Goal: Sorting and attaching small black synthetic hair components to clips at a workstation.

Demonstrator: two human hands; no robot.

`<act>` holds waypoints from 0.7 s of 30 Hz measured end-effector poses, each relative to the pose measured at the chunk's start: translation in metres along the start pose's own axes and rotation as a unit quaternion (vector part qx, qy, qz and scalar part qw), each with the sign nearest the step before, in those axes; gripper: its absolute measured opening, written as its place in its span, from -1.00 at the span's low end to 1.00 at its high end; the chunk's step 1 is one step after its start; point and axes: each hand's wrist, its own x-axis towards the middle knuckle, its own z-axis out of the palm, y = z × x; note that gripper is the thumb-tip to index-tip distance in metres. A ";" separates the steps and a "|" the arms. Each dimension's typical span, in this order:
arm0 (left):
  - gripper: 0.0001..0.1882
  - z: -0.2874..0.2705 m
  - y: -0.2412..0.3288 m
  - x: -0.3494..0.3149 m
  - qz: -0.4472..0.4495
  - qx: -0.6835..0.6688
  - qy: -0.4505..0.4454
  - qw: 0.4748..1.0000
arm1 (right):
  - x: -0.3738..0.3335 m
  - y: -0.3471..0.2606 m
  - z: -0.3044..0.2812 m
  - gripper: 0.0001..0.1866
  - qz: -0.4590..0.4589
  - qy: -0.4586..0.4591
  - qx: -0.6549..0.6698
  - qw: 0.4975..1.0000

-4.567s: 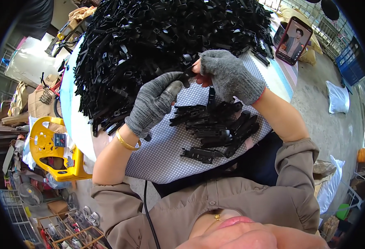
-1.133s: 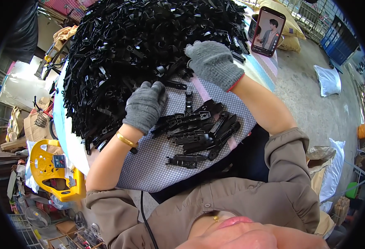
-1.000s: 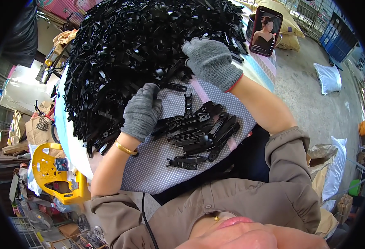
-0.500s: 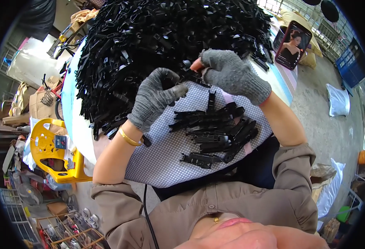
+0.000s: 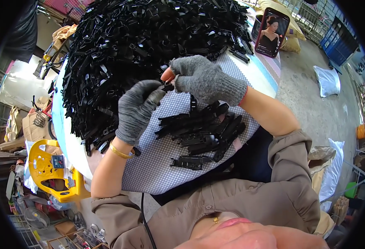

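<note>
My left hand (image 5: 136,111), in a grey knitted glove, pinches one end of a small black plastic part (image 5: 167,87) between thumb and fingers. Opposite it, my right hand (image 5: 209,79), gloved in grey with bare fingertips, closes on the same part, its underside partly hidden. Both hands meet at the near edge of a large heap of black plastic parts (image 5: 149,37). Closer to me, a smaller pile of long black clip-like parts (image 5: 199,139) lies on a grey dotted cloth (image 5: 149,176).
A phone (image 5: 272,33) stands upright at the table's far right, its screen lit. To the left is a yellow plastic chair (image 5: 45,166) with a small dark box on it. White sacks (image 5: 328,81) lie on the concrete floor at right, and a black cable hangs beside my left sleeve.
My hands have come together, the gap between their fingertips closing around the small part. The whole scene has shifted slightly left in the picture as the view moved.
</note>
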 end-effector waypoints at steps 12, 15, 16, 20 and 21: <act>-0.70 -0.009 0.010 0.000 -0.137 -0.042 -0.077 0.987 | 0.006 0.006 -0.013 -0.78 0.065 -0.022 0.143 0.987; -0.72 -0.008 0.010 0.000 -0.126 -0.016 -0.075 0.989 | 0.005 0.004 -0.011 -0.78 0.063 -0.021 0.121 0.990; -0.73 -0.007 0.011 0.002 -0.114 0.001 -0.081 0.990 | 0.004 0.002 -0.010 -0.80 0.067 -0.018 0.125 0.990; -0.75 -0.001 0.006 0.001 -0.045 0.117 -0.036 0.992 | 0.001 0.005 0.001 -0.80 0.059 0.012 0.148 0.987; -0.75 0.000 0.002 0.001 -0.045 0.116 -0.035 0.992 | 0.000 0.005 0.002 -0.80 0.059 0.011 0.148 0.987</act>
